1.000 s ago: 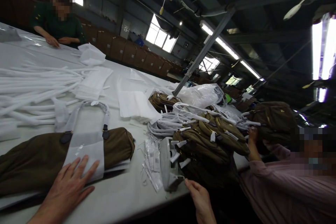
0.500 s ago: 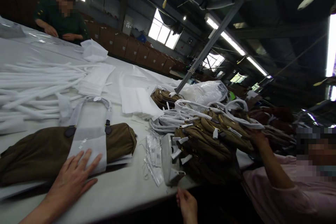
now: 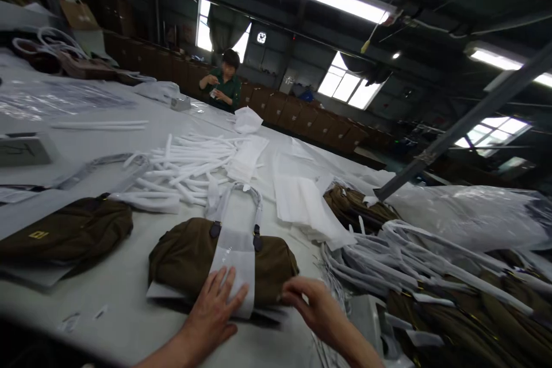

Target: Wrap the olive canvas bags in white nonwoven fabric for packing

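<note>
- The white tabletop (image 3: 116, 284) is the working surface; the person does best to work on the stretch just in from its near edge, with the whole bag supported.
- On the right-hand part of the tabletop lies a heap of bags (image 3: 466, 322); the right elbow and forearm should move without dragging on it.
- The olive bag (image 3: 181, 256) lies near the tabletop's near edge, between a second bag (image 3: 86, 230) on the left and that heap. It looks soft and padded, so light, even pressure would probably hold its shape better than a hard push.
- The handle (image 3: 259, 198) points toward the far edge; it is best left lying flat and untwisted.
- The white band (image 3: 239, 264) runs down over the bag between the handle's ends; it should sit straight and without creases.
- The left hand (image 3: 213, 302) is open, fingers spread on the band's lower part; a flat palm there should stop it sliding.
- The right hand (image 3: 313, 302) is curled, thumb and fingers close together at the bag's right end; whether they pinch any cloth cannot be told. A gentle fingertip touch would suit that corner.
- The dark tabs (image 3: 257, 241) serve as guides for centring the band.
</note>
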{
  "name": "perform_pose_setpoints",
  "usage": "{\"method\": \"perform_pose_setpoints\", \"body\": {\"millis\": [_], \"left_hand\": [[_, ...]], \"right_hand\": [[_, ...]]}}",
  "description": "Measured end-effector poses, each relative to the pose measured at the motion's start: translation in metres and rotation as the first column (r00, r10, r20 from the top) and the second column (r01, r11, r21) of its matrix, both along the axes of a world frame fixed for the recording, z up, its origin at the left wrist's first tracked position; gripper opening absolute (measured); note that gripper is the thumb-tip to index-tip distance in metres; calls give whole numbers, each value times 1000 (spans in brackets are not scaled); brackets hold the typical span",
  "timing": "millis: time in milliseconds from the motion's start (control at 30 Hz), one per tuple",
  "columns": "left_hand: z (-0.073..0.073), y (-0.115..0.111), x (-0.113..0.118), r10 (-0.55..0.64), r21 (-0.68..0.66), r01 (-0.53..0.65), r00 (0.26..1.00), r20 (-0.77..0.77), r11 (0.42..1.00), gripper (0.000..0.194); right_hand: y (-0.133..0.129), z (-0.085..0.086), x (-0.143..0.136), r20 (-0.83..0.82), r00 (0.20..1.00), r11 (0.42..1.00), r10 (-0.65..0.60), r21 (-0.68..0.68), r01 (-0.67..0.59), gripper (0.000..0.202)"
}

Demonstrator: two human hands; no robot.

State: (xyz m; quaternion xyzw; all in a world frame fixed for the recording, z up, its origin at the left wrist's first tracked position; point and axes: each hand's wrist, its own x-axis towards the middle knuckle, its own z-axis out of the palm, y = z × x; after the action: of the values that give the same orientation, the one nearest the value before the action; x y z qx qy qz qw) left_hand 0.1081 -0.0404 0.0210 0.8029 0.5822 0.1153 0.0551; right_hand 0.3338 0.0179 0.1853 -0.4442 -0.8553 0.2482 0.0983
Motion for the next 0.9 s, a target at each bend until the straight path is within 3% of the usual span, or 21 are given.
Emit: {"method": "perform_pose_setpoints", "body": {"millis": [100, 200, 333, 433, 567, 667, 733, 833, 900], "left_hand": [[-2, 0, 0, -7, -6, 7, 1000, 19, 1000, 96], [-4, 2, 1, -24, -10, 25, 999, 24, 1000, 98], [-13, 8, -2, -53, 42, 53, 999, 3, 998, 101], [-27, 12, -5, -78, 180, 81, 997, -24, 980, 99], [-46, 11, -2, -39, 344, 56, 998, -57, 937, 88], [-56, 10, 3, 55, 378, -34, 998, -43, 925, 83], [-61, 12, 3, 32, 386, -16, 999, -35, 922, 76], [-64, 22, -3, -74, 359, 71, 997, -7, 930, 66], [-62, 27, -8, -128, 323, 104, 990, 56, 941, 60]], "right_hand": [[60, 12, -56, 289, 907, 948, 307, -6, -319, 18], [99, -2, -99, 479, 766, 888, 428, -67, -454, 13], [121, -40, -136, 578, 708, 895, 406, -95, -436, 15], [133, -62, -148, 635, 703, 926, 321, -56, -372, 27], [153, -63, -142, 643, 751, 968, 151, 59, -245, 55], [148, -53, -131, 596, 803, 977, 6, 169, -132, 38], [129, -57, -125, 535, 845, 977, -12, 187, -104, 31], [93, -84, -117, 380, 924, 992, 42, 93, -84, 40], [75, -109, -111, 270, 963, 998, 15, 49, -29, 47]]}}
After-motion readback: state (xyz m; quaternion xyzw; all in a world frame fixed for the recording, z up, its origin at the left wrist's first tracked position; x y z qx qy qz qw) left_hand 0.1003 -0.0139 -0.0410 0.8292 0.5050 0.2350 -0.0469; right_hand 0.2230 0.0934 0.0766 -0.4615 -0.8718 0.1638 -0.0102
